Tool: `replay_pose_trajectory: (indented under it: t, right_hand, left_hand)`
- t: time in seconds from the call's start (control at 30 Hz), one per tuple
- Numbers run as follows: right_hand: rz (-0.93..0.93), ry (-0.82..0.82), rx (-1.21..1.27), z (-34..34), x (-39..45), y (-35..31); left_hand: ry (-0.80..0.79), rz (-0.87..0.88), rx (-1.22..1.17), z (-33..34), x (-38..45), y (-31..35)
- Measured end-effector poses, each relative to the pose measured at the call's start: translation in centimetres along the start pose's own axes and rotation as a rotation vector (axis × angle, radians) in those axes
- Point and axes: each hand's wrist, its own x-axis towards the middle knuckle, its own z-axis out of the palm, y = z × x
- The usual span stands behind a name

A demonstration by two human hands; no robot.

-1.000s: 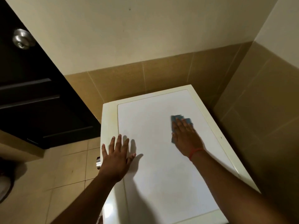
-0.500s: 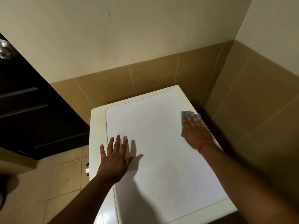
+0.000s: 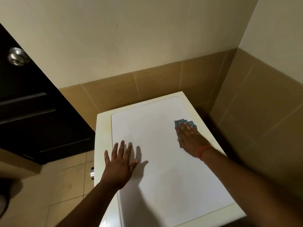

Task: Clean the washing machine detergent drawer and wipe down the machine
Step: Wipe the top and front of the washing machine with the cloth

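The washing machine (image 3: 164, 161) fills the lower centre of the frame, seen from above: a white top panel inside a cream border, pushed into a corner of tan tiled wall (image 3: 155, 82). On the upper right part of that top, close to the right border, lies a small blue-grey cloth (image 3: 184, 122), flat against the panel. The right hand (image 3: 190, 140) lies palm down on the cloth, its fingers (image 3: 181, 126) straight and held close together, covering most of it; only the far edge and a strip at the left side of the cloth show. A red string band (image 3: 203, 150) circles that wrist.

The left hand (image 3: 119, 164) rests flat near the left edge of the top, below and left of the cloth and well apart from it, its fingers (image 3: 121, 148) spread wide and the thumb out to the right. It holds nothing and casts a dark shadow across the panel.

On the machine's left side, just below the top's edge, a small shiny metal knob (image 3: 92, 173) sticks out. Beige floor tiles (image 3: 65, 182) show at lower left. A dark door (image 3: 32, 112) with a round metal doorknob (image 3: 16, 56) takes the upper left, and plain cream wall (image 3: 131, 38) rises above the tiles.
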Motion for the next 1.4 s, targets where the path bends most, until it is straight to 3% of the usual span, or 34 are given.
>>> replay_pose_trajectory:
  t: [0.07,0.17,0.3,0.43,0.57,0.7,0.8,0.83,0.93,1.07,1.2,1.33,1.4]
  right_hand:
    - [-0.001,0.049,-0.008,-0.6,-0.2,0.2]
    - [0.251,0.073,0.105,-0.9,-0.1,-3.3]
    - [-0.092,0.069,0.073,0.0,-0.5,-8.0]
    - [0.18,0.114,0.143,-0.5,-0.6,-11.6]
    - [-0.133,0.084,0.112,-0.4,-1.0,-16.1]
    - [0.174,0.091,0.164,-0.6,-0.2,-18.1]
    - [-0.126,0.035,0.095,-0.5,0.0,-21.8]
    - [-0.142,0.022,0.096,-0.8,0.6,-22.0]
    - [0.133,0.044,0.139,-1.7,1.9,-24.4]
    - [-0.072,-0.005,0.103,-1.6,2.9,-30.7]
    - [0.293,0.037,0.109,-2.4,4.4,-32.3]
    - [0.146,-0.029,0.121,-2.6,4.5,-35.8]
    - [0.332,-0.005,0.112,-2.9,4.7,-35.3]
  left_hand:
    - [0.017,-0.006,-0.025,-0.2,-0.4,-0.3]
    - [0.029,-0.022,-0.025,-0.5,-1.1,-1.0]
    - [0.02,-0.058,0.005,-1.0,-1.8,-2.7]
    - [0.015,-0.124,-0.026,-1.2,-2.7,-4.8]
    - [-0.01,-0.155,-0.051,-1.1,-3.7,-6.7]
    - [-0.019,-0.18,-0.088,-0.9,-4.3,-9.4]
    - [-0.03,-0.179,-0.09,-0.3,-4.5,-11.8]
    - [-0.034,-0.175,-0.1,-0.1,-4.4,-12.6]
    - [-0.034,-0.162,-0.132,0.3,-4.1,-15.1]
    - [-0.03,-0.096,-0.156,0.5,-3.2,-19.0]
    - [-0.028,-0.013,-0.149,-0.4,-2.4,-24.0]
    - [-0.045,0.049,-0.084,-1.8,-2.3,-29.3]
    - [-0.052,0.069,-0.051,-2.8,-2.4,-31.5]
